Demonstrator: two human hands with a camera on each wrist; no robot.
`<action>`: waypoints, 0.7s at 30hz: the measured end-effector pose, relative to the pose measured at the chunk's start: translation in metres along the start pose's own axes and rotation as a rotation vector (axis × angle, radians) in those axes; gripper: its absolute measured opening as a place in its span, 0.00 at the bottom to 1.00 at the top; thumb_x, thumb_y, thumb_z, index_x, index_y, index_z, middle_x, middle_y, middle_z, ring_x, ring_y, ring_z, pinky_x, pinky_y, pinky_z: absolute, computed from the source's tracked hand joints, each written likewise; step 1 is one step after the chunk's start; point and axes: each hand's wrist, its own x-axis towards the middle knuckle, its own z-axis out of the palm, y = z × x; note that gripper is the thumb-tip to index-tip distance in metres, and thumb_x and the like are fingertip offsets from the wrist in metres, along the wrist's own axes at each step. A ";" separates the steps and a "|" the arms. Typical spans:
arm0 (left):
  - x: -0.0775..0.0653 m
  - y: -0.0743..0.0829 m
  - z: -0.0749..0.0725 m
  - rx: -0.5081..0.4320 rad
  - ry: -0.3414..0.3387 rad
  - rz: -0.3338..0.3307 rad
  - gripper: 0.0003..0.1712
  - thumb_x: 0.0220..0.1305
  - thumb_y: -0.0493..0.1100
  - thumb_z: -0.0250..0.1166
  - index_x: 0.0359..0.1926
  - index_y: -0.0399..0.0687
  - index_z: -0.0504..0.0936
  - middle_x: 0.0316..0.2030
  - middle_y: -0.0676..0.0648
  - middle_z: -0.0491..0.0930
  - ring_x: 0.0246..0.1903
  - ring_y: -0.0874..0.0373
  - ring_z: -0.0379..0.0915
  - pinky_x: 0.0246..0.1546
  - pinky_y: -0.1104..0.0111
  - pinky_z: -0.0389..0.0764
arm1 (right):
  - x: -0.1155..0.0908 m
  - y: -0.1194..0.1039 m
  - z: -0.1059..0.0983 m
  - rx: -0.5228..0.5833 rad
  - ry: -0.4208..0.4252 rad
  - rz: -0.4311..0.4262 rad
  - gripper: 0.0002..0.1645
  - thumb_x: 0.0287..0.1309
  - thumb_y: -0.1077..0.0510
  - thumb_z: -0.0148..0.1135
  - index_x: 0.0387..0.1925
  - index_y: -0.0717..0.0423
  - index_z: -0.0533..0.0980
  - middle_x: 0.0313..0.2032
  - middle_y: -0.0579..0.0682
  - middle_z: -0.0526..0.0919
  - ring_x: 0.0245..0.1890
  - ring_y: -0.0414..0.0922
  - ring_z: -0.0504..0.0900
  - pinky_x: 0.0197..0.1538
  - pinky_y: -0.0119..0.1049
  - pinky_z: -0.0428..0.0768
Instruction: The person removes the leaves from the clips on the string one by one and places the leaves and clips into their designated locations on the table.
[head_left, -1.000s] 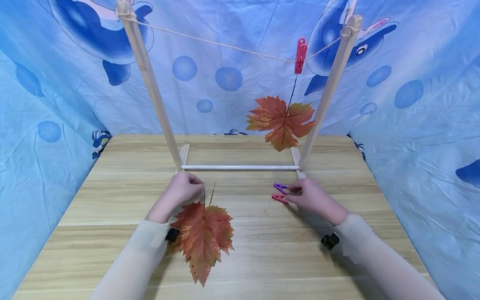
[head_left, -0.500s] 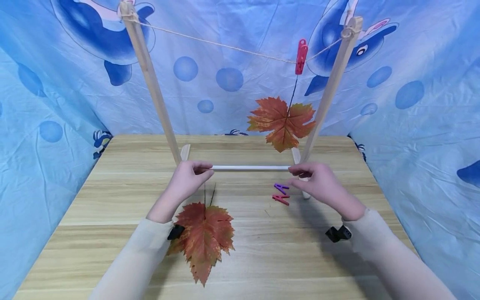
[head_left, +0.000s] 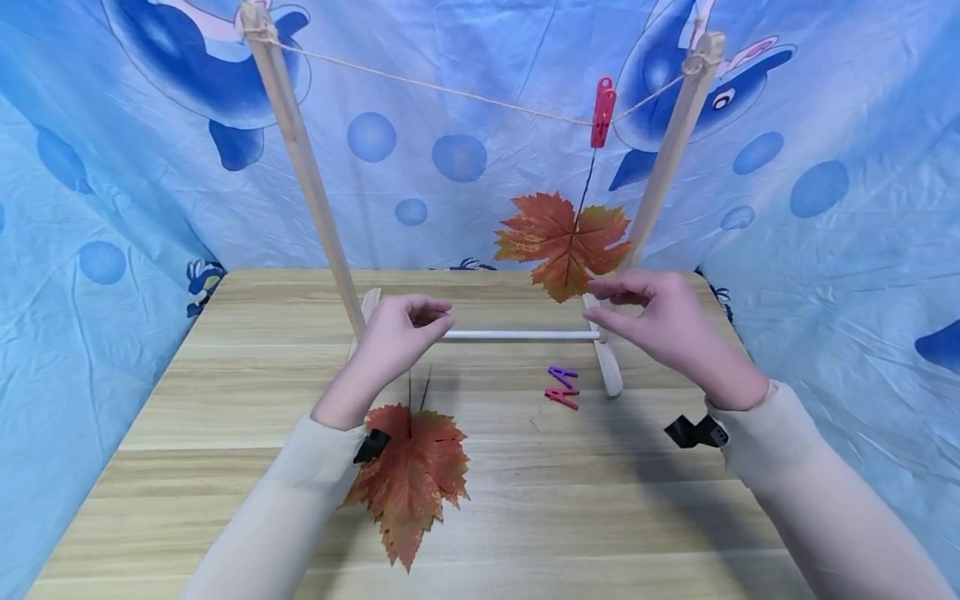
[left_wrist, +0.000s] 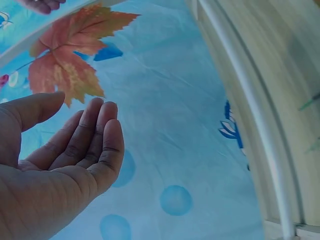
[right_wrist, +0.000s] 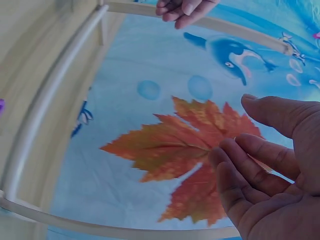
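Fingers (right_wrist: 267, 152), left hand (head_left: 392, 335) and right hand (head_left: 671, 325): parted, empty | just raised, mid-frame | purple A-shaped plastic clip (head_left: 560, 374), red A-shaped plastic clip (head_left: 558, 395) left loose, centre-right

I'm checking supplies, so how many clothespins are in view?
3: a red clothespin clipped to the string, and a purple clothespin and a second red clothespin lying on the table. Any under the lower leaves would be hidden.

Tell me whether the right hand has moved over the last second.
Yes: in the head view, the right hand has gone up the picture, fingertips from below the white rod to above it.
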 end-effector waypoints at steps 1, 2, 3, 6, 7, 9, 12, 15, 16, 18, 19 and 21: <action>0.001 0.003 0.000 -0.005 -0.001 0.005 0.13 0.69 0.39 0.68 0.52 0.40 0.87 0.42 0.47 0.86 0.41 0.53 0.82 0.43 0.59 0.81 | 0.001 -0.003 -0.003 -0.008 0.006 0.011 0.20 0.61 0.50 0.74 0.51 0.53 0.86 0.47 0.48 0.87 0.46 0.46 0.83 0.50 0.49 0.81; 0.002 0.005 0.000 -0.009 -0.001 0.011 0.13 0.69 0.39 0.68 0.52 0.40 0.87 0.42 0.47 0.86 0.41 0.54 0.82 0.42 0.59 0.81 | 0.002 -0.005 -0.006 -0.012 0.010 0.018 0.20 0.60 0.49 0.75 0.51 0.53 0.86 0.47 0.48 0.87 0.47 0.45 0.83 0.50 0.48 0.81; 0.004 0.008 0.000 -0.014 0.000 0.017 0.13 0.69 0.40 0.68 0.51 0.41 0.87 0.42 0.47 0.86 0.41 0.54 0.82 0.42 0.59 0.81 | 0.003 -0.008 -0.008 -0.014 0.016 0.026 0.20 0.60 0.48 0.75 0.51 0.52 0.87 0.47 0.48 0.87 0.47 0.45 0.83 0.50 0.48 0.81; 0.007 0.016 0.001 -0.026 0.007 0.031 0.12 0.69 0.40 0.68 0.51 0.41 0.87 0.42 0.48 0.86 0.41 0.55 0.82 0.42 0.60 0.81 | 0.008 -0.014 -0.014 -0.006 0.036 0.011 0.20 0.60 0.50 0.75 0.50 0.54 0.87 0.47 0.49 0.87 0.47 0.45 0.83 0.52 0.47 0.81; 0.008 0.019 0.001 -0.028 0.013 0.035 0.12 0.69 0.40 0.69 0.50 0.41 0.87 0.42 0.48 0.86 0.41 0.56 0.82 0.42 0.60 0.81 | 0.009 -0.016 -0.015 0.002 0.042 0.004 0.19 0.60 0.52 0.75 0.50 0.55 0.87 0.47 0.50 0.87 0.47 0.45 0.83 0.52 0.46 0.81; 0.010 0.026 0.003 -0.031 0.024 0.044 0.12 0.69 0.41 0.69 0.50 0.43 0.87 0.41 0.50 0.86 0.41 0.57 0.81 0.42 0.61 0.81 | 0.011 -0.020 -0.019 0.003 0.058 -0.005 0.18 0.60 0.52 0.75 0.50 0.55 0.87 0.47 0.50 0.87 0.47 0.45 0.84 0.52 0.41 0.81; 0.014 0.035 0.007 -0.060 0.036 0.074 0.12 0.69 0.41 0.69 0.51 0.43 0.88 0.41 0.51 0.87 0.40 0.57 0.81 0.43 0.61 0.80 | 0.015 -0.025 -0.024 0.001 0.088 -0.009 0.18 0.60 0.53 0.76 0.49 0.56 0.87 0.46 0.51 0.87 0.45 0.43 0.83 0.50 0.33 0.80; 0.017 0.044 0.011 -0.103 0.035 0.108 0.12 0.69 0.41 0.69 0.51 0.43 0.88 0.40 0.51 0.87 0.40 0.58 0.82 0.42 0.62 0.80 | 0.019 -0.031 -0.031 -0.001 0.116 -0.010 0.18 0.59 0.54 0.76 0.49 0.56 0.87 0.44 0.52 0.87 0.44 0.42 0.83 0.48 0.27 0.79; 0.018 0.046 0.013 -0.116 0.030 0.119 0.12 0.69 0.40 0.69 0.51 0.42 0.88 0.40 0.51 0.87 0.39 0.57 0.82 0.42 0.61 0.80 | 0.020 -0.033 -0.033 0.001 0.121 -0.012 0.18 0.59 0.54 0.76 0.49 0.56 0.87 0.44 0.52 0.87 0.44 0.42 0.83 0.47 0.26 0.79; 0.020 0.052 0.014 -0.131 0.026 0.126 0.11 0.69 0.40 0.69 0.50 0.43 0.88 0.40 0.52 0.87 0.38 0.58 0.81 0.41 0.62 0.80 | 0.023 -0.037 -0.037 0.005 0.125 -0.019 0.18 0.59 0.54 0.76 0.50 0.56 0.87 0.45 0.53 0.87 0.44 0.42 0.84 0.46 0.26 0.79; 0.021 0.054 0.014 -0.139 0.023 0.130 0.11 0.69 0.40 0.69 0.50 0.42 0.88 0.40 0.52 0.87 0.38 0.58 0.81 0.41 0.62 0.80 | 0.025 -0.039 -0.039 0.008 0.125 -0.023 0.18 0.59 0.54 0.76 0.50 0.56 0.87 0.45 0.53 0.87 0.43 0.42 0.84 0.45 0.26 0.79; 0.022 0.058 0.015 -0.151 0.021 0.137 0.11 0.69 0.40 0.69 0.50 0.42 0.88 0.40 0.51 0.87 0.37 0.57 0.81 0.40 0.61 0.80 | 0.028 -0.043 -0.042 0.010 0.128 -0.026 0.18 0.59 0.55 0.76 0.51 0.55 0.87 0.46 0.53 0.87 0.43 0.42 0.84 0.44 0.25 0.79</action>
